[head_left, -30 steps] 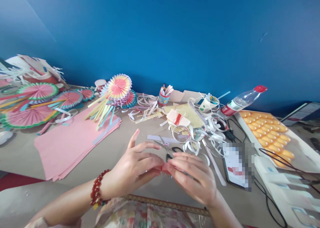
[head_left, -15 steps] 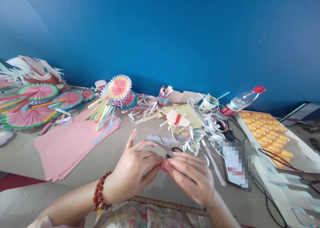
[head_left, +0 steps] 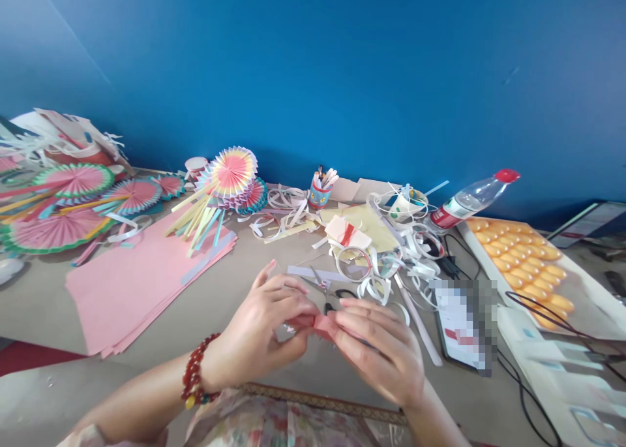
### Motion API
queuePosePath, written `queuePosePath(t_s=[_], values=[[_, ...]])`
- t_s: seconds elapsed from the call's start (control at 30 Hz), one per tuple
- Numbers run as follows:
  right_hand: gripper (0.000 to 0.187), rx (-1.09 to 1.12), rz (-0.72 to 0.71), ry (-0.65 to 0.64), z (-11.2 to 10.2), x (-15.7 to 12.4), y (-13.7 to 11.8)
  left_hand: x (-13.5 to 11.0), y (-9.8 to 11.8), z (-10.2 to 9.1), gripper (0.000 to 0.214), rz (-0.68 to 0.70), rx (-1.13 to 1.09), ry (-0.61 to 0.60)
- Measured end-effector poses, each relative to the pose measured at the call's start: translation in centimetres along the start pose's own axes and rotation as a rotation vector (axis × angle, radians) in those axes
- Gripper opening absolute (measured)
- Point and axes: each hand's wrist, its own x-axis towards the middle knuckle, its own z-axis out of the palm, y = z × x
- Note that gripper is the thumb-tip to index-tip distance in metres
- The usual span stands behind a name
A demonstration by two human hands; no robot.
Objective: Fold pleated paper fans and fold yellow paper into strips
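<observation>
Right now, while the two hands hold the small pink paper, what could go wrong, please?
The small pink paper is held between the left hand and the right hand, so it may crease or tear if they pull apart. The scissors lie just beyond both hands, so a forward reach might knock them. Curled white paper strips lie beside the scissors and could snag if these are lifted.

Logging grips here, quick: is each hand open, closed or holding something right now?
Left hand: closed, holding the left end of a small pink paper piece.
Right hand: closed, holding the same piece's right end.
</observation>
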Motion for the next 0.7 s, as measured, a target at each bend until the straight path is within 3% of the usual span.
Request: queuePosePath(t_s=[0.27,0.5,0.7], values=[[0.021,-0.006,0.004,-0.008,0.01,-0.2,0.15,0.0,-0.3,-0.1,0.014,0.024,0.016,-0.008],[0.022,-0.011,0.004,-0.016,0.03,-0.48,0.12,-0.11,-0.52,-0.01,0.021,-0.016,-0.065,-0.016],[0.019,-0.031,0.017,0.024,0.02,0.27,0.14,-0.24,-0.89,0.3,0.02,0.052,-0.044,0.066]])
